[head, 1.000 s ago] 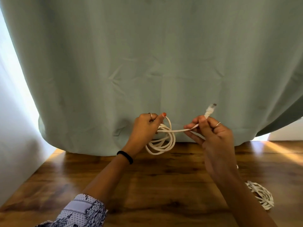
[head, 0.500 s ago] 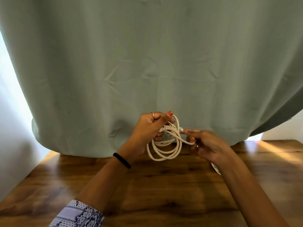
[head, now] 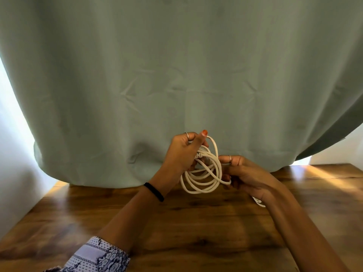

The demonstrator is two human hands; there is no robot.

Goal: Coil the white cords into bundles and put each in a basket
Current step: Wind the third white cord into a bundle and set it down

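Observation:
A white cord (head: 202, 179) hangs in several loops above the wooden table (head: 176, 222). My left hand (head: 182, 154) grips the top of the coil, thumb raised. On the coil's right side my right hand (head: 243, 175) pinches one strand. Part of a second white cord (head: 258, 202) peeks out from under my right wrist; the rest is hidden. No basket is in view.
A pale green curtain (head: 176, 75) hangs just behind my hands and reaches the table's back edge. White walls stand at the left (head: 13, 173) and far right (head: 337, 154). The table's left edge runs diagonally at lower left.
My right hand brought the cord's plug end from up on the right down to the coil and now holds a strand by the loops. The view shifted, hiding most of the second cord.

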